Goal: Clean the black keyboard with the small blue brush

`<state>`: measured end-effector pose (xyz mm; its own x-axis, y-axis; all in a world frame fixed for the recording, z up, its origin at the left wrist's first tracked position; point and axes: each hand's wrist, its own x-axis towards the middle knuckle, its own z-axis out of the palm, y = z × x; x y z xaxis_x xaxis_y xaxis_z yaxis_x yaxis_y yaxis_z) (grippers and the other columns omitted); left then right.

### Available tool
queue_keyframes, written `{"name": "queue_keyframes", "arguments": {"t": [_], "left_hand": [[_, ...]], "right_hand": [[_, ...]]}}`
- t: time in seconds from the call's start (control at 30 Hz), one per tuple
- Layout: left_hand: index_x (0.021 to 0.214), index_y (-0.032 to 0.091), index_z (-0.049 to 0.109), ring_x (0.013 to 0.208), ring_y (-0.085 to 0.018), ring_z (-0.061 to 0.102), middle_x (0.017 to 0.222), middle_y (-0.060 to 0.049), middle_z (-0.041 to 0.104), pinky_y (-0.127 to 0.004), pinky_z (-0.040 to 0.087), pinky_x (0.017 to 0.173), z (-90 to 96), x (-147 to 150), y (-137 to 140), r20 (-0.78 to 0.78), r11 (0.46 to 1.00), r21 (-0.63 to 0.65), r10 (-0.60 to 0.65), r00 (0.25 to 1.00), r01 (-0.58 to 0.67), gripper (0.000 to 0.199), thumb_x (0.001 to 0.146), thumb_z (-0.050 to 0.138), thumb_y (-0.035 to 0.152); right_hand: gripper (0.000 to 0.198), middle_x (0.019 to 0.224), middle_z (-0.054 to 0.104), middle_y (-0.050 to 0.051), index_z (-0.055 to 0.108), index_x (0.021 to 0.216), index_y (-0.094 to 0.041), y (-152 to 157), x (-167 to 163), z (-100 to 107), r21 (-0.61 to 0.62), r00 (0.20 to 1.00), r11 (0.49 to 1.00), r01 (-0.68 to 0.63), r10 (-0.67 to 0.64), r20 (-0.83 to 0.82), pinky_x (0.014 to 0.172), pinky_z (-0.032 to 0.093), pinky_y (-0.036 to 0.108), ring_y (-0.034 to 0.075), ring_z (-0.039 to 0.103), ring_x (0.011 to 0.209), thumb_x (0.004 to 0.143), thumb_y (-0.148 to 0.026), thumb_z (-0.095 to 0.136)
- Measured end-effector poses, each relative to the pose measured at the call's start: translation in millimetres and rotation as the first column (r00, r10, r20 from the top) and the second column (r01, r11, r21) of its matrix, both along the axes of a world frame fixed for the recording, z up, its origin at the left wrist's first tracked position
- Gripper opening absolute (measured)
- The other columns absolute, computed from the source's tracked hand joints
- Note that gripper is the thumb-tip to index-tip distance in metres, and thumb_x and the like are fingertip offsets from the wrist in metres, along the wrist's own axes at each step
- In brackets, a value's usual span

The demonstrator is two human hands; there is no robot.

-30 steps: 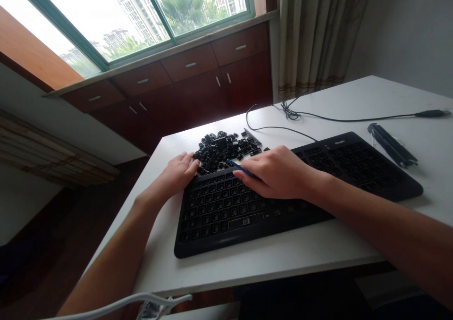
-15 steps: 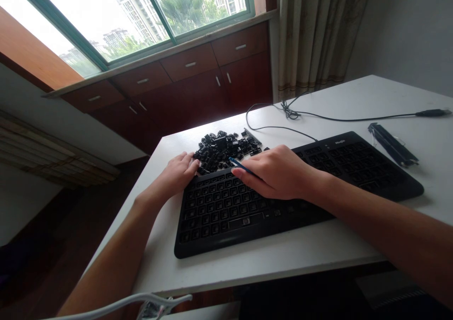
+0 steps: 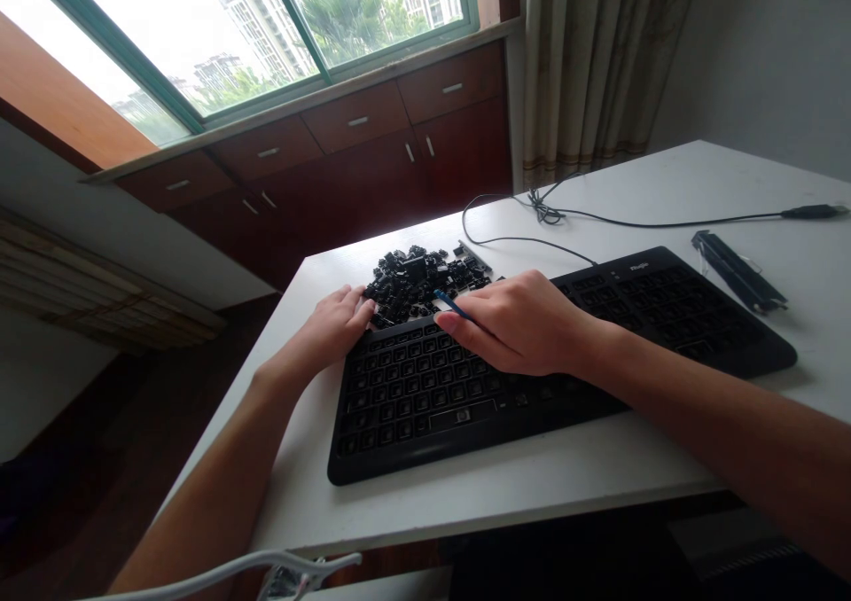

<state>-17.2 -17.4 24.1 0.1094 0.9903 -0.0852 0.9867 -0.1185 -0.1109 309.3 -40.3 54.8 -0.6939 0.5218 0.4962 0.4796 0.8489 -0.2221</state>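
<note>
A black keyboard [image 3: 399, 379] without its keycaps lies slanted across the white table. Behind its left part is a heap of loose black keycaps [image 3: 405, 273]. My left hand [image 3: 340, 319] rests at the keyboard's far left corner, fingers stretched out beside the heap and thumb apart. Pinched in my right hand [image 3: 522, 324] is a thin blue stick [image 3: 454, 305], its tip pointing up and left in front of the keycaps. The hand hovers over or rests on the keyboard's middle; which one I cannot tell. It hides the keys beneath it.
The keyboard's cable [image 3: 638, 224] runs along the back of the white table [image 3: 372, 503]. A dark long strip-like object [image 3: 737, 273] lies at the right. A white curved rod [image 3: 219, 573] shows below the front edge. Wooden cabinets [image 3: 359, 171] stand behind.
The tip of the blue stick has shifted slightly up and right, with a small movement of my right hand. My left hand and the keyboard are still.
</note>
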Motion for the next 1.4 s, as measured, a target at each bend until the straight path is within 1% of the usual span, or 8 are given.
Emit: {"name": "queue_keyframes", "arguments": {"t": [0.23, 0.4, 0.77, 0.93, 1.03, 1.2, 1.27, 1.4], "left_hand": [[0.142, 0.008, 0.047, 0.144, -0.033, 0.035, 0.146, -0.018, 0.051, -0.047, 0.030, 0.116, -3.7, -4.5, 1.3, 0.006, 0.999, 0.023, -0.036, 0.999, 0.036, 0.062, 0.096, 0.023, 0.041], [0.144, -0.001, 0.041, 0.146, -0.033, 0.032, 0.149, -0.024, 0.047, -0.046, 0.027, 0.117, 0.4, 1.8, 1.0, 0.024, 1.000, -0.012, 0.021, 0.999, -0.021, 0.070, 0.096, 0.017, 0.045], [0.146, 0.004, 0.041, 0.145, -0.033, 0.033, 0.148, -0.019, 0.050, -0.046, 0.028, 0.117, 3.0, 5.9, -0.9, 0.054, 0.998, -0.003, 0.056, 0.997, -0.056, 0.068, 0.096, 0.020, 0.046], [0.144, 0.002, 0.042, 0.145, -0.033, 0.033, 0.148, -0.021, 0.048, -0.045, 0.028, 0.117, 4.0, 6.4, -1.4, 0.036, 0.999, -0.003, 0.044, 0.998, -0.044, 0.069, 0.096, 0.019, 0.045], [0.143, 0.003, 0.044, 0.145, -0.032, 0.033, 0.148, -0.019, 0.050, -0.046, 0.028, 0.117, 2.4, 4.1, -0.4, 0.018, 1.000, -0.004, 0.025, 1.000, -0.024, 0.068, 0.096, 0.019, 0.045], [0.142, 0.007, 0.047, 0.144, -0.032, 0.034, 0.147, -0.018, 0.050, -0.045, 0.029, 0.116, -4.1, -5.3, 1.9, 0.011, 1.000, 0.023, -0.014, 1.000, 0.014, 0.063, 0.097, 0.022, 0.043], [0.139, 0.006, 0.050, 0.143, -0.032, 0.034, 0.147, -0.018, 0.050, -0.044, 0.029, 0.116, -6.0, -8.2, 1.8, -0.009, 0.998, 0.030, -0.046, 0.999, 0.046, 0.060, 0.096, 0.025, 0.041], [0.139, 0.006, 0.051, 0.143, -0.032, 0.034, 0.147, -0.018, 0.049, -0.044, 0.028, 0.117, -5.4, -7.1, 0.3, -0.046, 0.996, 0.021, -0.085, 0.995, 0.086, 0.059, 0.096, 0.026, 0.038]], "right_hand": [[0.055, 0.061, 0.059, -0.001, 0.060, 0.077, -0.016, 0.7, 0.5, 0.0, 0.009, 1.000, 1.000, 0.004, -0.004, -0.002, 0.053, 0.016, 0.027, 0.009, 0.045, 0.051, 0.104, -0.048, 0.024], [0.055, 0.064, 0.062, -0.001, 0.060, 0.077, -0.018, 1.1, 0.3, -1.5, 0.012, 0.999, 1.000, 0.013, -0.014, 0.044, 0.053, 0.015, 0.027, 0.010, 0.047, 0.053, 0.104, -0.049, 0.023], [0.054, 0.061, 0.059, -0.001, 0.059, 0.078, -0.018, 0.9, 0.5, 0.3, -0.004, 1.000, 1.000, 0.013, -0.013, -0.011, 0.053, 0.017, 0.026, 0.009, 0.044, 0.052, 0.104, -0.049, 0.024], [0.056, 0.063, 0.060, -0.002, 0.058, 0.073, -0.017, 1.5, 1.7, 0.6, -0.014, 0.999, 0.999, -0.035, 0.035, -0.023, 0.054, 0.018, 0.026, 0.008, 0.045, 0.053, 0.106, -0.045, 0.022], [0.059, 0.064, 0.062, -0.001, 0.059, 0.071, -0.016, 1.2, 1.4, -0.1, -0.040, 0.997, 0.996, -0.081, 0.081, 0.012, 0.054, 0.018, 0.026, 0.008, 0.048, 0.054, 0.103, -0.054, 0.027], [0.058, 0.065, 0.064, -0.002, 0.063, 0.073, -0.017, 1.5, -0.8, -4.2, -0.037, 0.993, 0.993, -0.116, 0.117, 0.016, 0.054, 0.020, 0.025, 0.010, 0.055, 0.057, 0.089, -0.071, 0.047], [0.056, 0.066, 0.065, -0.002, 0.064, 0.074, -0.017, 1.9, -1.2, -5.6, -0.022, 0.994, 0.994, -0.111, 0.111, 0.021, 0.054, 0.019, 0.025, 0.010, 0.056, 0.058, 0.089, -0.069, 0.050], [0.051, 0.066, 0.065, -0.002, 0.062, 0.074, -0.017, 2.0, -0.8, -5.6, -0.008, 0.998, 0.998, -0.062, 0.062, 0.014, 0.054, 0.018, 0.026, 0.010, 0.057, 0.058, 0.098, -0.056, 0.041]]}}
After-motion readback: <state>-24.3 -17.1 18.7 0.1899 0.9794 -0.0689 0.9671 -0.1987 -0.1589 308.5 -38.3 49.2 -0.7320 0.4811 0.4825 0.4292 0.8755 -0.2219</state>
